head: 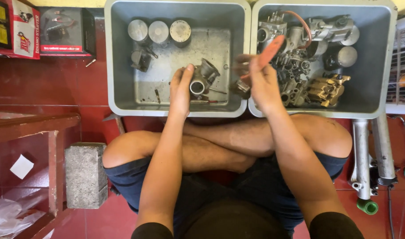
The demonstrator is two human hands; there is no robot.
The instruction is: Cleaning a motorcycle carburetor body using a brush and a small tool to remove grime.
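Observation:
My left hand [181, 88] grips a grey metal carburetor body [203, 79] over the left grey tub [123, 66]. My right hand [261, 82] holds an orange-handled brush [270, 51], its handle pointing up and right; the working end near the carburetor is blurred and partly hidden. Both hands hover at the near rims where the two tubs meet. I sit cross-legged on the red floor behind the tubs.
Three metal pistons [158, 32] and small parts lie in the left tub. The right tub [375, 57] holds carburetors, a gold brake caliper [328, 88] and a hose. A concrete block [85, 175], red boxes [25, 28] and fork tubes [370, 150] flank me.

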